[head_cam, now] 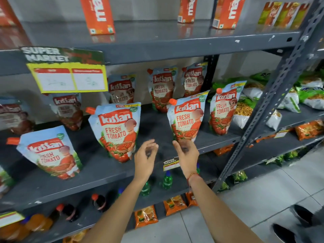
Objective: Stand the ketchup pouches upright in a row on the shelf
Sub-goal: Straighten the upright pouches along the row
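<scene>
Now both hands are open and empty before the shelf [98, 171], the right hand [186, 154] just under an upright ketchup pouch [187, 118], nearer to it than the left hand [145, 155].

The price sign [67, 71] hanging from the upper shelf covers the top of one back-row ketchup pouch [69, 111], and its handwritten figures are too faint to read; the orange cartons [97, 14] above are cut off by the top edge; both fingertips of the left hand [145, 158] and the right hand [186, 155] are smeared by motion blur; the dark packets [14, 116] at far left are too blurred to identify.
</scene>
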The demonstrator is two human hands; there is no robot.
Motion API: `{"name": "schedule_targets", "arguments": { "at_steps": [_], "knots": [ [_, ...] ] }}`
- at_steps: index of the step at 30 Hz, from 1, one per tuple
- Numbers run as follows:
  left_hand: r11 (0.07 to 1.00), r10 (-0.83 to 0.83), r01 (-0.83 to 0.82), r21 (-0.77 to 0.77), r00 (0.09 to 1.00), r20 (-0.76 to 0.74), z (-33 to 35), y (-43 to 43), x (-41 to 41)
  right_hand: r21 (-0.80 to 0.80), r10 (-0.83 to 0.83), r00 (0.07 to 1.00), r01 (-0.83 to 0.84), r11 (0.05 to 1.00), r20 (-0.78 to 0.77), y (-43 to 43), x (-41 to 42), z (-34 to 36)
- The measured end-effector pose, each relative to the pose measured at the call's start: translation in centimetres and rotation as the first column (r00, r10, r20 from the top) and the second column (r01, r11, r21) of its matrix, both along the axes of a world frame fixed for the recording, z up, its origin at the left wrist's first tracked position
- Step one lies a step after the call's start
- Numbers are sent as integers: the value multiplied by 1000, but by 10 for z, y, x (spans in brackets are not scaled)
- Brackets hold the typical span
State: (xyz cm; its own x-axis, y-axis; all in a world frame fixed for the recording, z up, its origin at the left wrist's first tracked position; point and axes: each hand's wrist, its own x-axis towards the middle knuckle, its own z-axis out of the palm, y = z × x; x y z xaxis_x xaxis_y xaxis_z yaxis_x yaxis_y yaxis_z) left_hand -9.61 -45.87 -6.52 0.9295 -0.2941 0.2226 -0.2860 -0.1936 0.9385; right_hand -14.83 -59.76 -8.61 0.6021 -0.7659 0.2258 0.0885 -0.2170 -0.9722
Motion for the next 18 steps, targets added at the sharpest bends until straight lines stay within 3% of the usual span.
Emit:
{"name": "schedule_targets", "arguments": {
  "at_steps": [3,6,8,11,14,18],
  "knots": [
    [983,185,-183,-31,981,60,-6,53,1,-9,207,971,-210,978,-122,34,27,8],
    [928,372,-370,-40,926,58,-12,102,11,61,447,858,-446,893,-252,63,55,12],
    [915,403,-403,-9,915,-6,-16,124,24,138,557,783,-541,830,-276,76,67,13],
    [968,208,-185,171,969,-133,-18,142,46,193,636,730,-606,772,-251,86,80,8],
    [958,38,8,288,987,-154,-16,143,66,166,618,735,-597,785,-278,92,88,3],
    [947,8,47,318,986,-169,-14,131,75,140,602,738,-590,795,-304,93,88,5]
  ]
}}
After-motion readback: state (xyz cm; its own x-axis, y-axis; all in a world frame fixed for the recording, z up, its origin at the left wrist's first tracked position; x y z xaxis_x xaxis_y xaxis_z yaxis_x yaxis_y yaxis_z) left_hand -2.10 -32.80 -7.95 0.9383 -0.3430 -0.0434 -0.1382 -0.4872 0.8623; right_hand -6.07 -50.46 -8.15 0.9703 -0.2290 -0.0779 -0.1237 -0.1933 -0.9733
